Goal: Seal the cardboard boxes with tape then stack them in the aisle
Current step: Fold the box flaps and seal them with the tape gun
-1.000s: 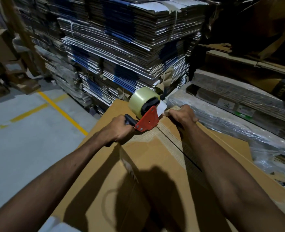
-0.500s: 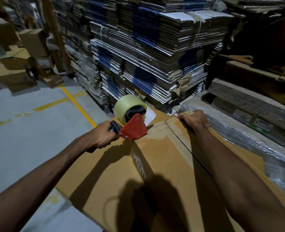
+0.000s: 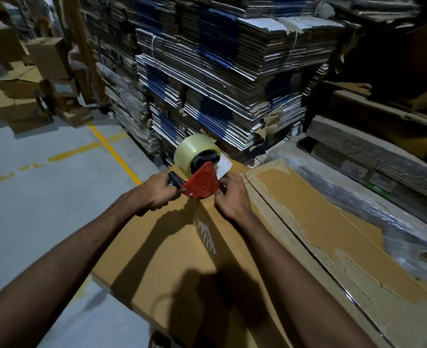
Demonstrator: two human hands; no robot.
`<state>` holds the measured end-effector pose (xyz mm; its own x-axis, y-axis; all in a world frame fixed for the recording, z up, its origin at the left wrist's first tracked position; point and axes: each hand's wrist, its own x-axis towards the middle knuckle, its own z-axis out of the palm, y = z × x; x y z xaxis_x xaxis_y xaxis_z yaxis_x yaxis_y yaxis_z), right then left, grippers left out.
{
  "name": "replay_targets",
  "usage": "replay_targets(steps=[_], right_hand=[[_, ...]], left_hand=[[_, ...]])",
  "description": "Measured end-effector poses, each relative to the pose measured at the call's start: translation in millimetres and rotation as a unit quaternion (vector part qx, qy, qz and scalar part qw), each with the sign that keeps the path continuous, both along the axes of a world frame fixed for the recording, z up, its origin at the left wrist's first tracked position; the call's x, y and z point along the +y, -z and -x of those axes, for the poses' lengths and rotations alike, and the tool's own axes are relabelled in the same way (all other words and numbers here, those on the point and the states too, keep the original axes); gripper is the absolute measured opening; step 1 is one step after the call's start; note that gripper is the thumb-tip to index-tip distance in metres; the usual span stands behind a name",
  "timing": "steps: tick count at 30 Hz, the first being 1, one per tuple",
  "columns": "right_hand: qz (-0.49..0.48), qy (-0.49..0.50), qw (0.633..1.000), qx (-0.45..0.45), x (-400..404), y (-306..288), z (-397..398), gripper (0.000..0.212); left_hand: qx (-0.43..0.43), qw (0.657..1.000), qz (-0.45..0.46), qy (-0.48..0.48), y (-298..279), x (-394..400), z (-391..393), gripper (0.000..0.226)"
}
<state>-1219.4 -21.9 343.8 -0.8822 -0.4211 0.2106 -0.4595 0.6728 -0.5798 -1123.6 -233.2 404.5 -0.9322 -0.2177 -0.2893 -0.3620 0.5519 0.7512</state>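
Note:
A large brown cardboard box (image 3: 320,229) fills the lower right, its top flaps meeting along a dark seam with torn tape marks beside it. My left hand (image 3: 157,194) grips the black handle of a red tape dispenser (image 3: 202,183) that carries a roll of clear tape (image 3: 195,153). The dispenser sits at the box's far corner, on the upper left edge. My right hand (image 3: 232,197) is right beside the dispenser's front, fingers bent at the tape end on the box corner. Whether it pinches the tape is hidden.
Tall stacks of flattened cartons (image 3: 232,71) stand just beyond the box. Plastic-wrapped bundles (image 3: 373,177) lie to the right. Grey aisle floor with yellow lines (image 3: 114,151) opens on the left, and loose cardboard boxes (image 3: 46,56) sit at the far left.
My right hand has come off the box's far edge and moved left to the dispenser's front. The dispenser has shifted slightly along the box's corner edge. The view has tilted.

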Motion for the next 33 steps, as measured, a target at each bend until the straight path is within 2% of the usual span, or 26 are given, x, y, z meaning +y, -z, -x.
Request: replay_targets(steps=[2, 3, 7, 9, 12, 14, 16, 19, 23, 25, 30, 33], right_hand=[[0.02, -0.006, 0.999, -0.046, 2, 3, -10, 0.033], [0.012, -0.002, 0.998, -0.063, 1, 2, -15, 0.046], [-0.086, 0.021, 0.991, -0.105, -7, -2, -25, 0.112], [-0.107, 0.044, 0.988, -0.106, -9, 0, -28, 0.124], [-0.115, 0.087, 0.987, -0.065, -12, 5, -33, 0.114], [-0.101, 0.109, 0.987, -0.066, -14, -2, -39, 0.108], [-0.084, 0.133, 0.984, -0.085, -18, -9, -44, 0.111], [-0.059, 0.176, 0.976, -0.114, -23, -9, -49, 0.119], [-0.045, 0.198, 0.968, -0.15, -28, -12, -52, 0.111], [-0.037, 0.209, 0.965, -0.152, -30, -13, -53, 0.114], [-0.044, 0.204, 0.966, -0.15, -39, -6, -54, 0.119], [-0.043, 0.21, 0.965, -0.15, -38, -1, -54, 0.13]], left_hand=[[0.003, 1.0, 0.0, 0.001, 2, 0, -1, 0.01], [0.004, 1.0, 0.001, 0.003, 2, -1, -1, 0.011], [0.016, 1.0, -0.008, 0.02, 5, -3, -1, 0.011], [0.026, 0.999, -0.025, 0.033, 6, -2, -2, 0.007], [0.027, 0.998, -0.026, 0.053, 5, -2, 0, 0.007], [0.026, 0.998, -0.013, 0.058, 2, -4, 3, 0.015], [0.03, 0.997, -0.004, 0.074, -1, -9, 7, 0.025], [0.04, 0.993, 0.011, 0.111, -6, -16, 5, 0.014], [0.036, 0.99, 0.009, 0.136, -5, -34, -2, 0.015], [0.027, 0.99, 0.018, 0.135, 0, -46, -8, 0.01], [0.031, 0.992, 0.029, 0.121, 14, -60, -22, 0.015], [0.034, 0.992, 0.031, 0.121, 13, -62, -21, 0.016]])
